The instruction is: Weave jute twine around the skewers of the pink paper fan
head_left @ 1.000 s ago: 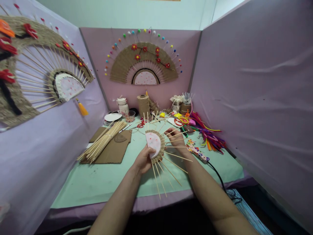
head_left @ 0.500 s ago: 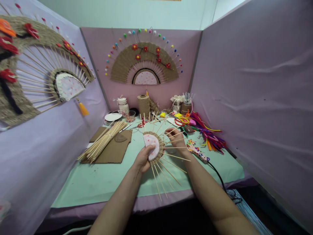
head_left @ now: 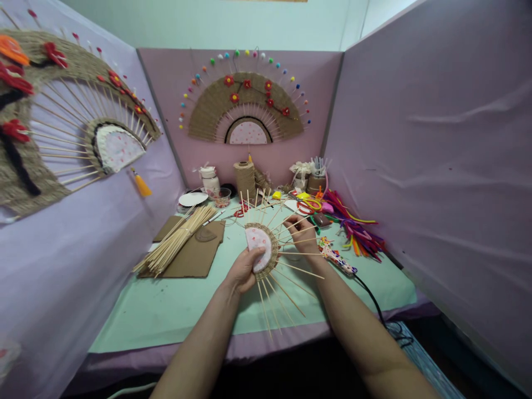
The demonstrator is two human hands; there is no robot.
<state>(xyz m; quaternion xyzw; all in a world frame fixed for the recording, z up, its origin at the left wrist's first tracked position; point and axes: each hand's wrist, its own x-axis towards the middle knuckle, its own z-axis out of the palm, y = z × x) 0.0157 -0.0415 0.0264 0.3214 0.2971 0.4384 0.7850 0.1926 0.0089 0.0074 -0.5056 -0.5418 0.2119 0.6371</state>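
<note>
My left hand grips a small half-round fan piece, its thumb lying on the pink-dotted white centre. A woven twine band runs round the curved edge. From that band, thin bamboo sticks spread outward like rays. My right hand is among the sticks on the right side, with thumb and fingertips pinched together. What lies in that pinch is too small to make out; it may be a stick or twine. Both hands are above the mint-green table cover.
A bundle of bamboo sticks lies on cardboard at left. Behind stand a twine spool and a white bottle. Right are scissors, pipe cleaners and a corded, patterned glue gun. Finished fans hang on the partitions.
The fan piece has turned slightly clockwise in my left hand, its upper sticks shifting right and its lower ones left. My right hand has moved a little to the right, still pinched.
</note>
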